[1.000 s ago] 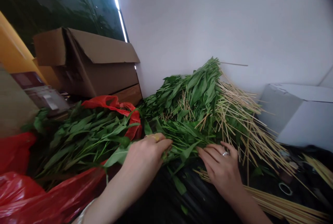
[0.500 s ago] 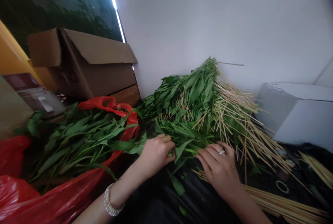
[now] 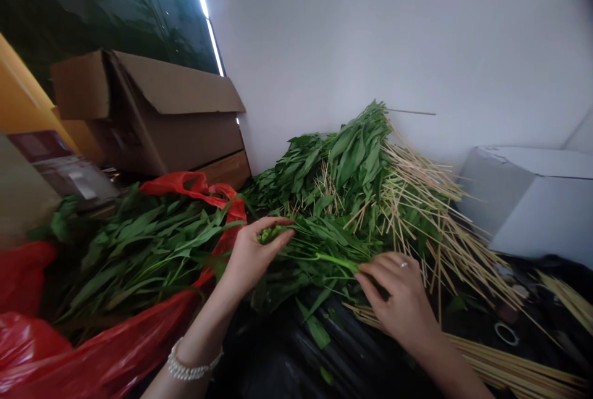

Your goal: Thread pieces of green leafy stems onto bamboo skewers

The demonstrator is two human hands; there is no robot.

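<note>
My right hand (image 3: 396, 291), with a ring on one finger, pinches the end of a bright green stem (image 3: 337, 260) between thumb and fingertips. The stem points left over a pile of long-leaved greens (image 3: 333, 235). My left hand (image 3: 252, 254), a beaded bracelet at its wrist, is curled around several short green stem pieces (image 3: 267, 235). Its thumb and forefinger point right, a short way from the stem's free end. Beneath both hands lies black plastic sheeting (image 3: 296, 349) with loose leaves (image 3: 319, 332) on it.
An open red plastic bag (image 3: 134, 340) full of leafy greens (image 3: 139, 251) lies at left. Behind it stands a cardboard box (image 3: 185, 133). Bundled greens with thin wooden sticks (image 3: 440, 226) lean near the wall. More sticks (image 3: 519, 368), a roll of tape (image 3: 506, 333) and a white box (image 3: 542, 201) are at right.
My left hand has moved left and up, away from the leaves it was among, and its thumb and forefinger have spread. The stem in my right hand now shows more fully.
</note>
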